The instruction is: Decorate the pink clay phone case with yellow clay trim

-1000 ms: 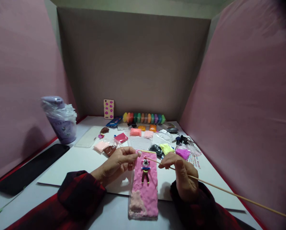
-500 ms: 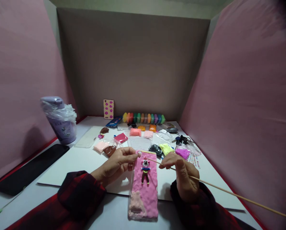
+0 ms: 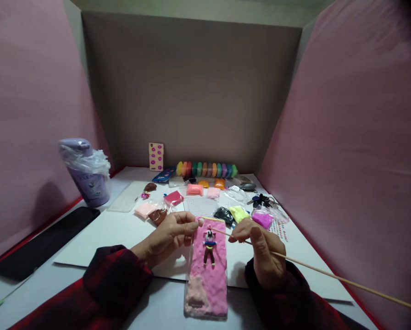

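A phone case covered in pink clay lies upright in front of me, with a paler patch at its lower left. On it is a small clay figure with a white face, blue top and brown legs. My left hand pinches the case's upper left edge between thumb and fingers. My right hand is closed round a long thin wooden stick. The stick's tip is at the figure's head; whether it touches is too small to tell.
Bags of clay, among them yellow, black and purple, lie beyond the case. A purple tumbler and a black pouch are at left. Keys lie at right.
The stick's tip has shifted very slightly at the figure's head, and the case has moved a touch. Both hands keep nearly the same place and hold.
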Tool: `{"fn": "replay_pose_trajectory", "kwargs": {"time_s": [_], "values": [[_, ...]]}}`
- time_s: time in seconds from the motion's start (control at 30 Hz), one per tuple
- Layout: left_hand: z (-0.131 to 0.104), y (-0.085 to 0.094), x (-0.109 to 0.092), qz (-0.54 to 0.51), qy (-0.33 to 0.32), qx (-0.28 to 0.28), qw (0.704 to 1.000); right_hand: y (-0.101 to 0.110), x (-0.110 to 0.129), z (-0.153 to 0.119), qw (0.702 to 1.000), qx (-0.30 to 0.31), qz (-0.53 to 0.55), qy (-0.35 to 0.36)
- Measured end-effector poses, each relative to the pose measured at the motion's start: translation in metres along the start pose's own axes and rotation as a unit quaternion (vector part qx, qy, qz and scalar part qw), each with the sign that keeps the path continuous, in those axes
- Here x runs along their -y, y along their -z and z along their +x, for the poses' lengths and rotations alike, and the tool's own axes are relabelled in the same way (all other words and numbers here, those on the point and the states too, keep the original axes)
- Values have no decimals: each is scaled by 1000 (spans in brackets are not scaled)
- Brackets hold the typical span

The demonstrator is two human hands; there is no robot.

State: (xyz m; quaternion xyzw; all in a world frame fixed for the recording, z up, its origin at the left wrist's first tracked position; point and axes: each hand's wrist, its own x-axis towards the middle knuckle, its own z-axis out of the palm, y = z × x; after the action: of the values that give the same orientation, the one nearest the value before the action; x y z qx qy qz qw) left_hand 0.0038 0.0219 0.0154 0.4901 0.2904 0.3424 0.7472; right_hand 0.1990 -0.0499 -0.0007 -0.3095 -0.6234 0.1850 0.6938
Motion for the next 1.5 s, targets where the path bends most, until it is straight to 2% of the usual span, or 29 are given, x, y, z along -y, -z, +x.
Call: {"fn": "replay_pose_trajectory", "kwargs": {"time_s": [0.77, 1.23, 1.5], "values": [[-2, 0, -1, -12, 1, 3, 1000, 3, -3, -1, 1000, 23, 12, -12], [-2, -3, -3, -11, 3, -12, 1000, 2, -1, 0, 1000, 7, 15, -3], [-3, -8, -5, -18, 9, -21, 1000, 2, -1, 0, 1000, 6, -7, -21]]}}
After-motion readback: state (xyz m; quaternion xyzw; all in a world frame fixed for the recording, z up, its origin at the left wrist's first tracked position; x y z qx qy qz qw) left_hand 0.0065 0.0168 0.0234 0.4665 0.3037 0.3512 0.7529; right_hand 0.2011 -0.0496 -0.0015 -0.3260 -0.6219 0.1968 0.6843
